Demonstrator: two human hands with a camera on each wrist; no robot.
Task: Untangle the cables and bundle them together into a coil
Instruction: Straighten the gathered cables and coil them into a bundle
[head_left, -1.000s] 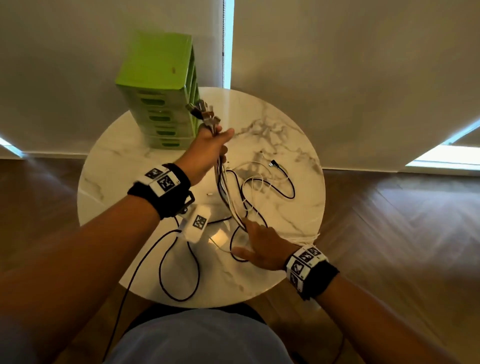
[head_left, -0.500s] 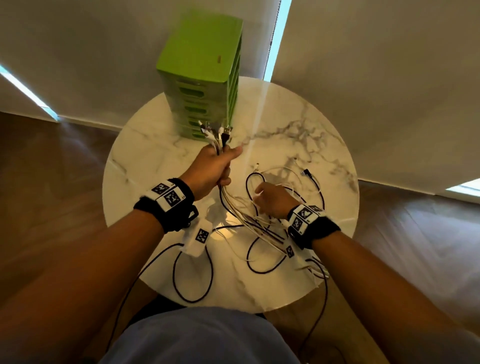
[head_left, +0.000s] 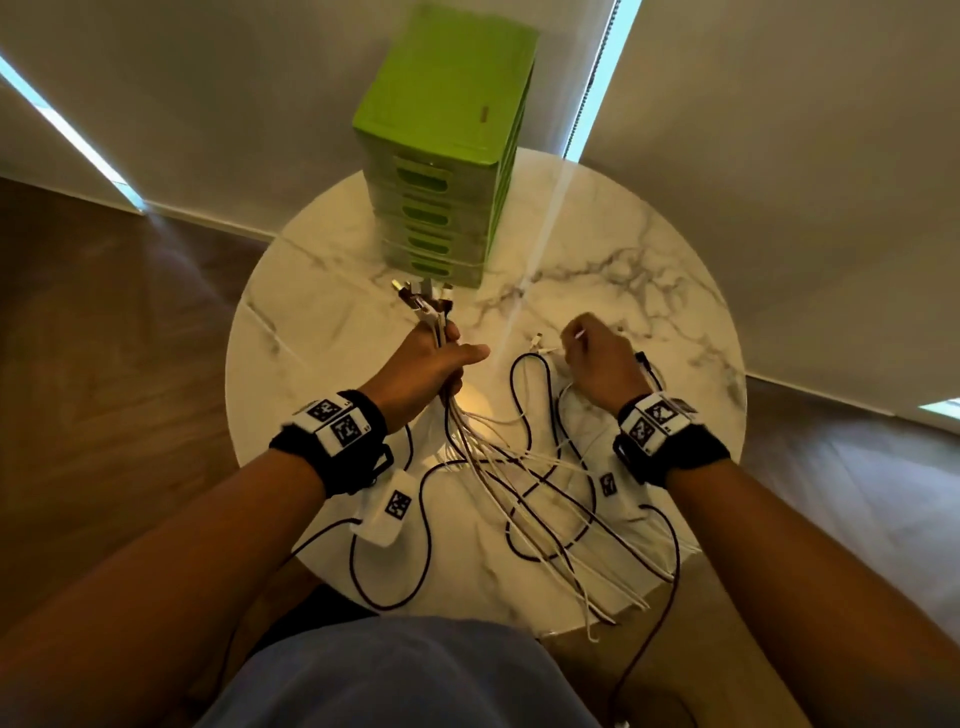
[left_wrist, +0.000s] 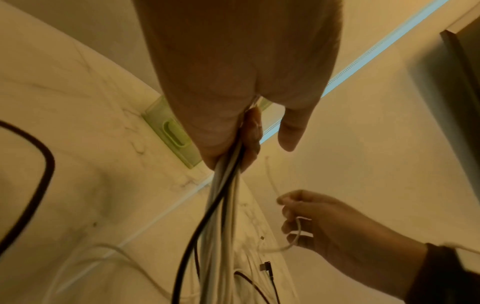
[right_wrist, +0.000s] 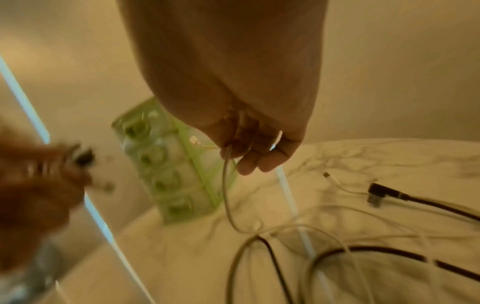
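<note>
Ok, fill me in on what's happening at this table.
A person is sorting a tangle of cables on a round marble table. The left hand grips a bundle of cables with the plugs sticking up toward a green drawer unit. The right hand pinches a single white cable lifted off the table. The rest of the white and black cables lie loose across the table, some hanging over its near edge. Nothing is coiled yet.

No readable text, brands or numbers. Only black-and-white square fiducial tags: on the white blocks of the black left wristband (head_left: 332, 423) and black right wristband (head_left: 655, 423), plus white tagged modules just behind each wrist.
</note>
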